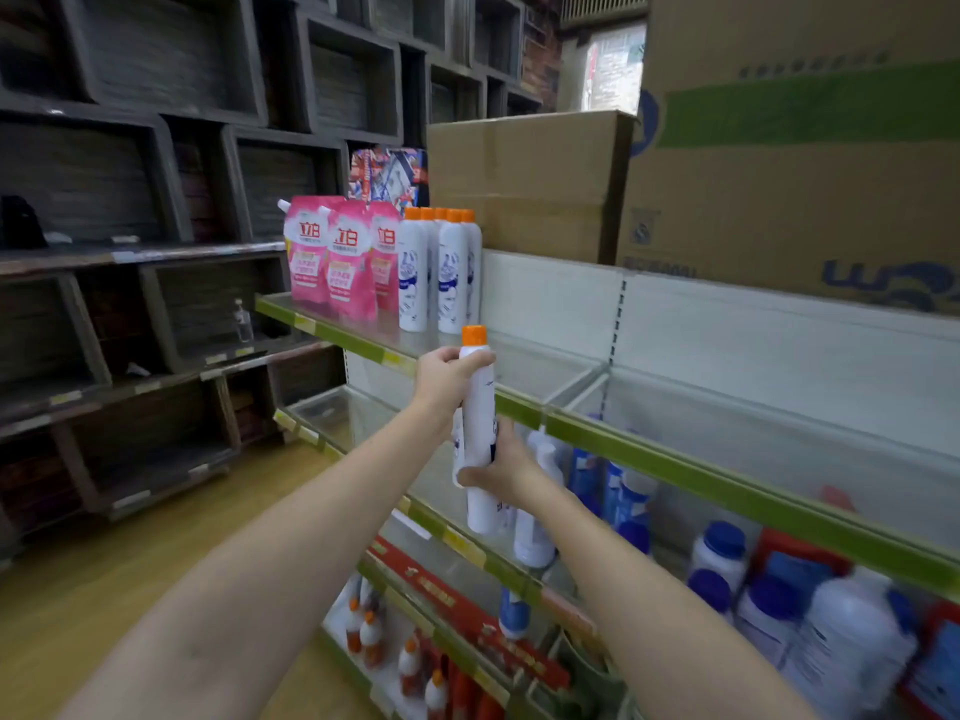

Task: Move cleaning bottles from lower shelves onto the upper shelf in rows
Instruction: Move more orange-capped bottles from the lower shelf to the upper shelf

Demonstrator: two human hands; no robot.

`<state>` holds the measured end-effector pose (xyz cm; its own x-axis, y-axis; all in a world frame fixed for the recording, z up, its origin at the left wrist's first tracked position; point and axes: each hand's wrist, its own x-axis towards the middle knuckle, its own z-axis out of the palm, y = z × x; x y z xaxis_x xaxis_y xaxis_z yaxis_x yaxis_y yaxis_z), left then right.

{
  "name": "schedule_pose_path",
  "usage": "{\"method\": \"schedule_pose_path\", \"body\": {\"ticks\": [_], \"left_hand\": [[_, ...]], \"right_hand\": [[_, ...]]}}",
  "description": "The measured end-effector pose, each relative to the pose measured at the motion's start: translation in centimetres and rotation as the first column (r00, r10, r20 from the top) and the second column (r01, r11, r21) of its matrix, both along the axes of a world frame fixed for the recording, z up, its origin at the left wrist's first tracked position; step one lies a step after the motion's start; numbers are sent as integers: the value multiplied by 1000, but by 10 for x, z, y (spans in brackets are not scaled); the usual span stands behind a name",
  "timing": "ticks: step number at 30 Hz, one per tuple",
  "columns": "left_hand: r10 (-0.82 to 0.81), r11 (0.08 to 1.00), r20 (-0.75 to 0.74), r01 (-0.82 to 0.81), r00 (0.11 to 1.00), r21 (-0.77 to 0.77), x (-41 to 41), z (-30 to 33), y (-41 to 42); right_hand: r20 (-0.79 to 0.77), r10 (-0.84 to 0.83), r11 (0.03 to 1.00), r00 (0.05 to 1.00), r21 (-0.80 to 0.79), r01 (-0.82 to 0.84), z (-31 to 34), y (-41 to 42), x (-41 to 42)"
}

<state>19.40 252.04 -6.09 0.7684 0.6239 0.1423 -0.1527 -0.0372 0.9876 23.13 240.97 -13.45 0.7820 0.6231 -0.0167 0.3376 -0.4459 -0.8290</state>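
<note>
Evenly and rather dimly lit from overhead, with the brightest spot a blown-out window (pixel 615 70) at the top centre and deep shadow inside the dark wooden cubbies (pixel 156 80) on the left. Soft throughout, with smeared blur on the blue-capped bottles (pixel 831 615) at lower right and on the forearms. Strongly bowed by wide-angle distortion toward the edges, bending the green shelf rail (pixel 727 491).

Left wall is covered by dark wooden crate shelving (pixel 156 148), mostly bare. Floor (pixel 104 563) is laid in yellowish wood. Large cardboard boxes (pixel 779 174) are stacked at upper right. Daylight is admitted through a window (pixel 615 70) at the back.
</note>
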Motion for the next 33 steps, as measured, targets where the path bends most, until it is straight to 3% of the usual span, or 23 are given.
{"method": "schedule_pose_path", "body": {"ticks": [4, 10, 17, 21, 28, 33], "left_hand": [[-32, 999, 93, 31, 995, 11, 10, 34, 50], [-36, 990, 187, 60, 982, -125, 38, 82, 107], [-228, 960, 275, 263, 934, -98, 65, 115, 145], [-271, 958, 272, 287, 923, -18, 87, 123, 161], [-253, 912, 105, 201, 962, 357, 140, 146, 188], [-128, 848, 7, 106, 992, 519, 186, 138, 225]], "right_hand": [[47, -35, 994, 998, 104, 30, 27, 57, 13], [65, -53, 970, 996, 242, 35, 64, 114, 33], [120, -40, 942, 992, 335, -2, 85, 138, 67], [212, -170, 948, 962, 303, 100, 96, 158, 87], [203, -301, 909, 932, 357, 216, 99, 202, 137], [230, -301, 942, 926, 222, 251, 89, 228, 178]]}}
